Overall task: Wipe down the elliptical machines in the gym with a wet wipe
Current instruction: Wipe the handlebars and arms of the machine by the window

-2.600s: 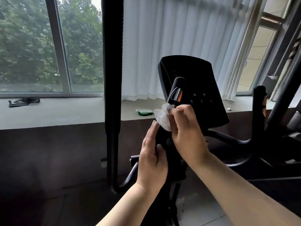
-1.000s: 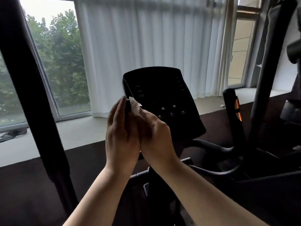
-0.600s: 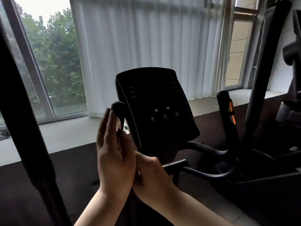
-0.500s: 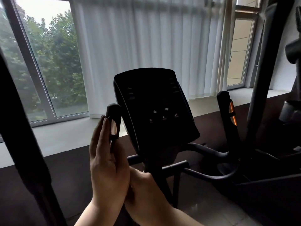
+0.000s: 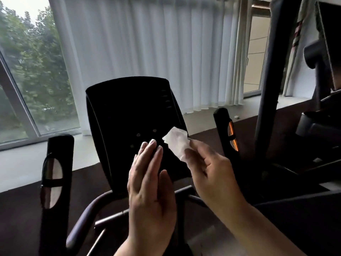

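Flat black plastic console panel point(image 5: 129, 111) blocks the centre; open gaps separate it from the left black padded grip point(image 5: 59, 143) and right black padded grip point(image 5: 220, 122).

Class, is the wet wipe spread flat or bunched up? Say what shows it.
Bunched up. The wet wipe is a crumpled wad, pinched by the right hand at the lower right corner of the console.
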`<state>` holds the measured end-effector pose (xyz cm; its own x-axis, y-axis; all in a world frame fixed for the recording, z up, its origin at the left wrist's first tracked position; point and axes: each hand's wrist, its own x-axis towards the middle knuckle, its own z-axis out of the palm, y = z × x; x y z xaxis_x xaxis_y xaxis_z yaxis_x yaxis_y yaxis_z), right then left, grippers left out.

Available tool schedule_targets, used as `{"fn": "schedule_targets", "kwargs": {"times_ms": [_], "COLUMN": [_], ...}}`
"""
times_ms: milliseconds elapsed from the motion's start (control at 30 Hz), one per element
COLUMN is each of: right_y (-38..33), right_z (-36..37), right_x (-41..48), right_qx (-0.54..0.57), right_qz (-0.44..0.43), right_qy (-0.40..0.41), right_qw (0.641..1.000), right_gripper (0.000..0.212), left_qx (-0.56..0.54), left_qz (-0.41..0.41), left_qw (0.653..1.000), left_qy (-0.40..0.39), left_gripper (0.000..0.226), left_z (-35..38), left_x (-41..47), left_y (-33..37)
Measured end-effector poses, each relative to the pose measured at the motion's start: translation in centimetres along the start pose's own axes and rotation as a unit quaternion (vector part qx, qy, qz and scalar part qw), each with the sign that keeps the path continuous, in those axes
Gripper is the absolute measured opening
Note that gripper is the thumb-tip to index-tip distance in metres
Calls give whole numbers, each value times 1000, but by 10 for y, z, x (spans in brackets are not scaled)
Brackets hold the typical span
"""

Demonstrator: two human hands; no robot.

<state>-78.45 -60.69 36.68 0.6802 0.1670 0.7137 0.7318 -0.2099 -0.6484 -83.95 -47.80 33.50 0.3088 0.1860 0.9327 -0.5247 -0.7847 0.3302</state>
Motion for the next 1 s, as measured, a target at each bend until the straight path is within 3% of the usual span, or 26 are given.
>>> {"fn": "schedule_targets", "kwargs": {"times_ms": [67, 133, 200, 300, 400, 467, 567, 633, 733, 900, 1000], "right_y": [5, 15, 27, 46, 55, 54, 53, 54, 58, 61, 62], "right_z": [-25, -47, -66, -81, -85, -86, -83, -83, -88, -88, -86], "right_x": [19, 40, 62, 77, 80, 86, 92, 93, 98, 90, 90], "right_qx": [-49, -139, -193, -211, -128, -66, -60, -46, -15, 13, 43], "right_qz": [-63, -150, -180, -91, -26, -3, -1, 36, 101, 38, 46], "right_qy": [69, 148, 190, 110, 20, 14, 32, 39, 20, 4, 11], "right_qw": [994, 968, 946, 967, 991, 998, 998, 998, 995, 999, 998], "right_gripper": [26, 22, 20, 26, 36, 38, 26, 20, 21, 31, 34], "left_qx": [-43, -78, -109, -155, -168, -174, -186, -191, -178, -198, -190], "left_qz": [-28, -64, -96, -138, -168, -185, -213, -230, -246, -240, -244], "left_qw": [998, 994, 988, 977, 971, 967, 959, 954, 952, 948, 948], "left_qy": [-21, -35, -45, -39, -24, -19, 3, 14, 32, 69, 82], "left_gripper": [41, 38, 37, 41, 36, 33, 33, 42, 37, 34, 38], "left_z": [30, 57, 83, 118, 144, 155, 168, 175, 181, 187, 192], "left_x": [8, 19, 31, 49, 63, 71, 74, 74, 75, 72, 68], "left_y": [11, 20, 27, 32, 35, 37, 37, 37, 41, 39, 35]}}
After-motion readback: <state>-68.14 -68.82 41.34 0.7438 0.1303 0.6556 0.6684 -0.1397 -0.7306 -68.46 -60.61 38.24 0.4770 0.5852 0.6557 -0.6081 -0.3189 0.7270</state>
